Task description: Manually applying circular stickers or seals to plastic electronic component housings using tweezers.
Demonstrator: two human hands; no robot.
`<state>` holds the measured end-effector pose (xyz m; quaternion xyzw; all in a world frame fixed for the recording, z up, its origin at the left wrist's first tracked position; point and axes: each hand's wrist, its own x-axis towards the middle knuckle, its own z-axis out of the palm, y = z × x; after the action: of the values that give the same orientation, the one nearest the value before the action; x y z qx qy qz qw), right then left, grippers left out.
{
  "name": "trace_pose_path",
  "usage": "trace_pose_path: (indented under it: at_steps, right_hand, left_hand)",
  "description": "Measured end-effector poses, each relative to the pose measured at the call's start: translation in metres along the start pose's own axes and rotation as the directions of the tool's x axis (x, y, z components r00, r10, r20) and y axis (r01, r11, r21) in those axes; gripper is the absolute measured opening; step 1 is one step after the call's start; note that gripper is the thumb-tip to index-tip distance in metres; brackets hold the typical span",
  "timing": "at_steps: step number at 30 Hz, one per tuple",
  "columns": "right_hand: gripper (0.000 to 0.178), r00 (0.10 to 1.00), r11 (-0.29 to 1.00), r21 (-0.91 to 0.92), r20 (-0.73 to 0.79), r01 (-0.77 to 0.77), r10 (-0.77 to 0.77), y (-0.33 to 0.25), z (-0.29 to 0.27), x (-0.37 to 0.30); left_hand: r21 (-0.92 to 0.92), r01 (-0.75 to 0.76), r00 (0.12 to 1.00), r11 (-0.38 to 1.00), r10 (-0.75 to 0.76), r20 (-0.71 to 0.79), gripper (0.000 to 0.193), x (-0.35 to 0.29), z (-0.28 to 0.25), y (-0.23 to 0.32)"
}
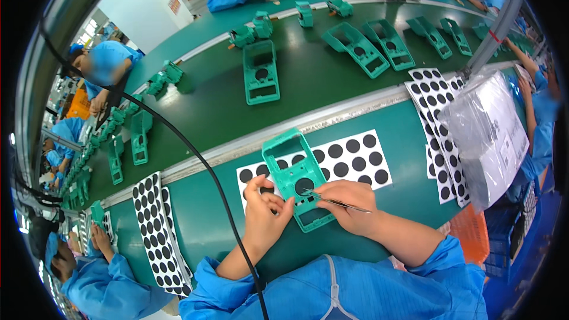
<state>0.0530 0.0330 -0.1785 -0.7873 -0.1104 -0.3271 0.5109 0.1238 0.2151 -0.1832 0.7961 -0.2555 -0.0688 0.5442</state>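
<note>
In front of me a green plastic housing (287, 181) lies tilted across a white sheet of black round stickers (355, 160). A black round sticker (304, 186) sits on the housing's middle panel. My right hand (352, 204) grips metal tweezers (349, 206), their tips at the lower right of that sticker; the hand also rests by the housing's right edge. My left hand (265, 213) is at the housing's left edge, fingers half curled and apart, the thumb tip against the edge.
Several green housings (261, 86) lie on the dark green belt (207, 104) beyond a metal rail. Sticker sheets stand stacked left (155, 225) and right (435, 124), beside a clear plastic bag (486, 130). A black cable (201, 157) hangs across the view. Co-workers sit around; an orange crate (470, 234) is at right.
</note>
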Motion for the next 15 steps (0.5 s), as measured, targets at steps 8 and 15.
trace_pose_path:
  at_steps: [8, 15]
  right_hand:
    - [0.019, 0.993, 0.998, 0.068, -0.12, 0.006, 0.003, -0.003, -0.013, -0.004]
    - [0.014, 0.918, 0.935, 0.351, -0.351, -0.055, 0.185, -0.004, -0.015, -0.006]
  left_hand:
    - [-0.08, 0.19, 0.982, 0.978, -0.189, 0.028, 0.043, 0.035, -0.035, 0.008]
    - [0.275, 0.07, 0.974, 0.959, -0.005, -0.228, 0.033, 0.144, -0.09, -0.004]
